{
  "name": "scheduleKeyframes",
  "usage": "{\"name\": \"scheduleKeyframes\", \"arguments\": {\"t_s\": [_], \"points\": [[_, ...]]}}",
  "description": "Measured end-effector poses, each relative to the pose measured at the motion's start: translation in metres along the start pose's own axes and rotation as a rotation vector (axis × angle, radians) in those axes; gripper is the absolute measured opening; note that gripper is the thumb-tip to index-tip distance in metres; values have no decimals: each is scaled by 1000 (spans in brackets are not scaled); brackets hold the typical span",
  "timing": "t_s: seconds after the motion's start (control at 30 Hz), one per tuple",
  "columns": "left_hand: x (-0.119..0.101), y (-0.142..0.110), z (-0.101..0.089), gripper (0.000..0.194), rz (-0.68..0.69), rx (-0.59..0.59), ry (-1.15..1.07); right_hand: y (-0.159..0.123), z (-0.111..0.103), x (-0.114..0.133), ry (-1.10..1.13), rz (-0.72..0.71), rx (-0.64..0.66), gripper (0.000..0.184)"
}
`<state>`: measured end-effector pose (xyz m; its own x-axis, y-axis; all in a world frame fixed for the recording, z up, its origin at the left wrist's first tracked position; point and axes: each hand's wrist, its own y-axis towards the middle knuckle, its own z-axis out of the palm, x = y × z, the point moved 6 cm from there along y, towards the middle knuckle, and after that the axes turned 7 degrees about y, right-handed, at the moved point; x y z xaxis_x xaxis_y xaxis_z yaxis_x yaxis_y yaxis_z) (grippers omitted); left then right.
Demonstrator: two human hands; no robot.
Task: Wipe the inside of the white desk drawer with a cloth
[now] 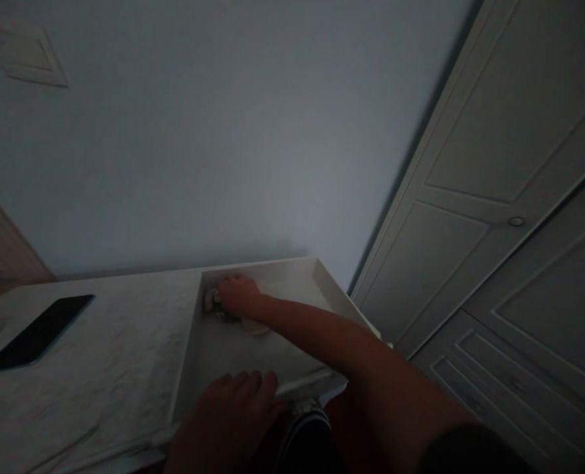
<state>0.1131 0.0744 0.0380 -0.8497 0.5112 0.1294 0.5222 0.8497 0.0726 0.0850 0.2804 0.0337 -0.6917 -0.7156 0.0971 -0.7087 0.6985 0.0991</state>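
A shallow white drawer [237, 355], off any runners, lies on a marbled pale tabletop. My right hand [237, 294] reaches across it into the far left corner. Its fingers are bent over a pale, crumpled cloth [255, 327], blurred and partly covered by the hand, pressed against the drawer's bottom. At the near side, my left hand [233, 408] has its fingers curled over the front wall of the drawer, gripping it. The thumb side of that hand is dark and hard to see.
A dark tablet [40, 332] lies on the tabletop [124, 342] at the left, with a thin cable [70, 451] near the front edge. Behind stands a plain wall [253, 131] with a switch plate [30, 56]. A white panelled wardrobe [450, 250] closes off the right.
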Motion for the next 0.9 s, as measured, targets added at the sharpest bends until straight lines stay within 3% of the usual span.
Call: {"name": "scheduleKeyframes", "arguments": {"t_s": [0.1, 0.2, 0.27, 0.4, 0.5, 0.67, 0.73, 0.83, 0.9], "points": [[2, -1, -2, 19, -16, 21, -12, 5, 0, 21, 28, -103, -44, 47], [2, -1, -5, 21, -20, 38, -37, -16, -1, 27, 63, -220, 60, 71], [3, -1, -5, 24, -10, 37, -45, -36, -4, 30, 114, -325, 141, 74], [4, -2, -8, 39, 10, -62, -65, -76, 1, 50, 263, -630, 415, 41], [5, -3, -12, 39, 32, -141, -83, -92, 6, 55, 374, -713, 556, 30], [5, -2, -9, 29, 20, -64, -89, -114, -8, 25, 290, -643, 577, 25], [5, -1, -5, 30, -1, 20, -66, -130, -19, 3, 199, -561, 631, 37], [3, 0, -4, 29, -1, 99, -40, -152, -34, -40, 39, -313, 688, 68], [1, 0, -6, 29, 35, 98, -24, -161, -41, -73, -68, -106, 675, 77]]}}
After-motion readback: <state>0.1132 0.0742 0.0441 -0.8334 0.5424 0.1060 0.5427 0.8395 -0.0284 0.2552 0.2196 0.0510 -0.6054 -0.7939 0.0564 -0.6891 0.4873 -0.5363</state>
